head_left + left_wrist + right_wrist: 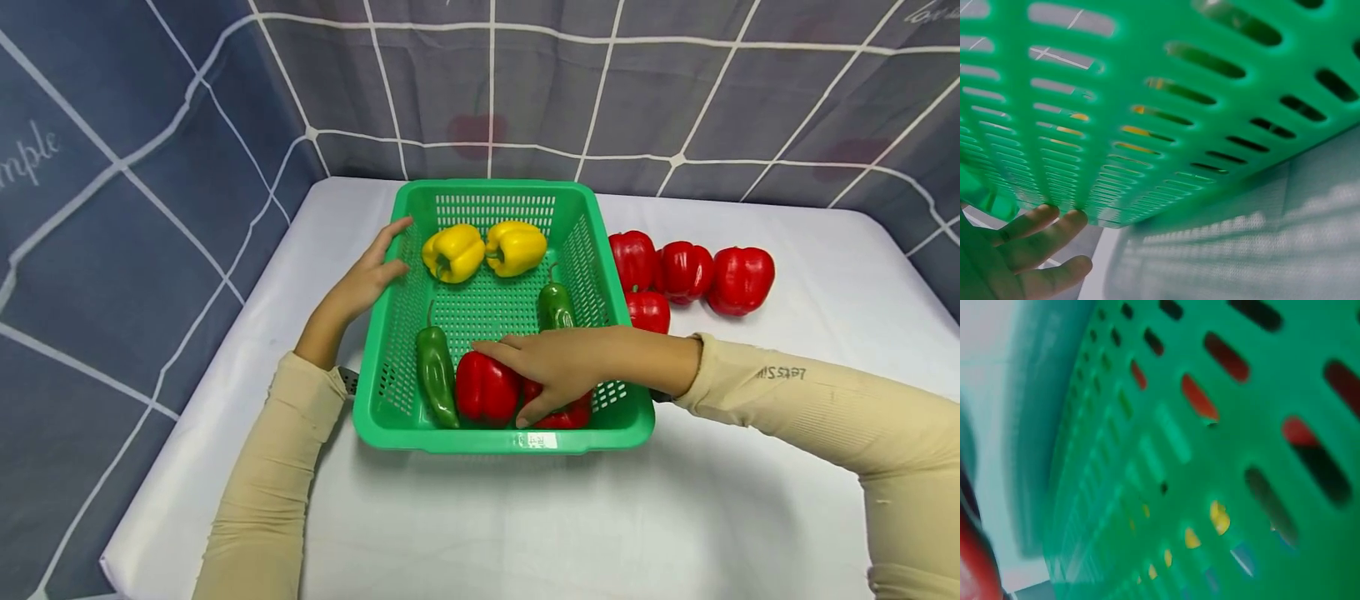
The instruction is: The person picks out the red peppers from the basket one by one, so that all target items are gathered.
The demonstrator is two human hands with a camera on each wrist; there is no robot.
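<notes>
A green perforated plastic basket (504, 442) stands on the white-covered table. My left hand (363, 287) rests at its left rim, fingers fairly straight; in the left wrist view the fingers (1041, 244) are beside the outer wall. Reaching over the right rim, my right hand (558, 362) holds a red bell pepper (487, 389) at the basket's front, fingers across its top and thumb at its right side. Another red pepper (570, 414) lies partly hidden under that hand. A long green chili pepper (435, 375) is at the left, a second green pepper (555, 307) at the right.
Two yellow bell peppers (455, 252) lie at the back of the basket. Several red bell peppers (684, 271) sit on the table outside its right wall. A dark checked cloth (540, 100) hangs behind and to the left of the table.
</notes>
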